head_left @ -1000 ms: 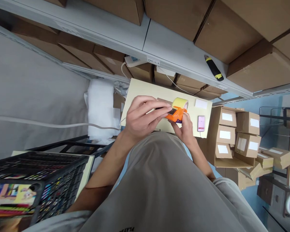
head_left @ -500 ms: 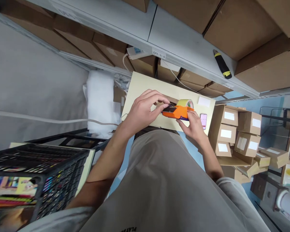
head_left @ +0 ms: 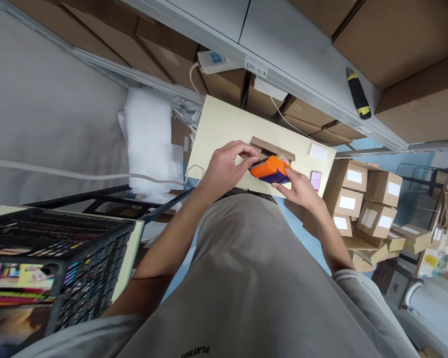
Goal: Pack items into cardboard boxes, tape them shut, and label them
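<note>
An orange and purple tape dispenser (head_left: 272, 170) is held above the pale tabletop, tilted, with its dark end to the left. My right hand (head_left: 300, 191) grips its right end, thumb below and fingers on the far side. At the dark end, the thumb and forefinger of my left hand (head_left: 229, 166) are pinched together; whether they hold a loose end of tape is too small to tell. Part of a yellowish tape roll (head_left: 283, 159) shows behind the orange body, mostly hidden. Just beyond lies a flat brown cardboard piece (head_left: 272, 148) on the table.
The pale table (head_left: 224, 119) also bears a phone (head_left: 315, 180) and a white label (head_left: 318, 152). Above it runs a shelf with boxes and a black-yellow cutter (head_left: 358, 94). A black crate (head_left: 63, 263) stands left, stacked cartons (head_left: 353, 199) right. A white cable (head_left: 82, 176) crosses the left side.
The dispenser has tipped, showing more of its purple side and less of the tape roll. My left fingers stay at its dark end. The view has shifted slightly, and more cardboard shows.
</note>
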`<state>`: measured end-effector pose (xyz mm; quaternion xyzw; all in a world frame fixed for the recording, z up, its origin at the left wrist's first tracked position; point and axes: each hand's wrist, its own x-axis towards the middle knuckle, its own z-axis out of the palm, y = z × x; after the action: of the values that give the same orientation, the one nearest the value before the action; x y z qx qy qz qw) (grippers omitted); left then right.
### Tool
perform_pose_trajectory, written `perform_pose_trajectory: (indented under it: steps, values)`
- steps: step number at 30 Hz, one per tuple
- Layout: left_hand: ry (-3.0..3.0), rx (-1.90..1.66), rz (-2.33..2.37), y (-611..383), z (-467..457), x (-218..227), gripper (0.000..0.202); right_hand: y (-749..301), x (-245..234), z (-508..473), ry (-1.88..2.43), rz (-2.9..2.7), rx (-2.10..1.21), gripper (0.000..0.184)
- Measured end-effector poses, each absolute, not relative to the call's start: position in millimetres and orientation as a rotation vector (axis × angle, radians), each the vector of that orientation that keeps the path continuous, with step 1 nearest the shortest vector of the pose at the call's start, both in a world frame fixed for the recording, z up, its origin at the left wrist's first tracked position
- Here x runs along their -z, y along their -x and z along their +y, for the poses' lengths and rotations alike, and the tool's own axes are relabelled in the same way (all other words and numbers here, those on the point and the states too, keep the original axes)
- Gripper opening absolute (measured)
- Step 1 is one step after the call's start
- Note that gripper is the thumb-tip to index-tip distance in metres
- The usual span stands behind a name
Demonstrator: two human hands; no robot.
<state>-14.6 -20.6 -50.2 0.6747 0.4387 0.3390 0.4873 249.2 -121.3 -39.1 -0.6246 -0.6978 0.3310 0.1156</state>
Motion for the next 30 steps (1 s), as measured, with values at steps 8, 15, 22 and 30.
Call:
perform_pose_trajectory:
  steps: [8,15,22,30]
  values:
    - [-1.313,-0.734,1.161,16.2,-15.2,91.9,0.022,-278.5,24.9,-105.5,1.932,-2.237,-1.341,0.044]
    - [-1.052,-0.759,1.257,26.1,27.7,144.8,0.023,-311.4,17.5,-58.3,2.064,-1.959,-1.706,0.049]
    - [-0.812,-0.712,1.35,4.7,31.9,203.4,0.017,-311.6,69.2,-12.4,2.192,-1.854,-1.645,0.081]
    - [-0.802,-0.646,1.384,3.4,36.7,248.5,0.017,-312.8,104.7,-7.5,2.196,-1.858,-1.693,0.091]
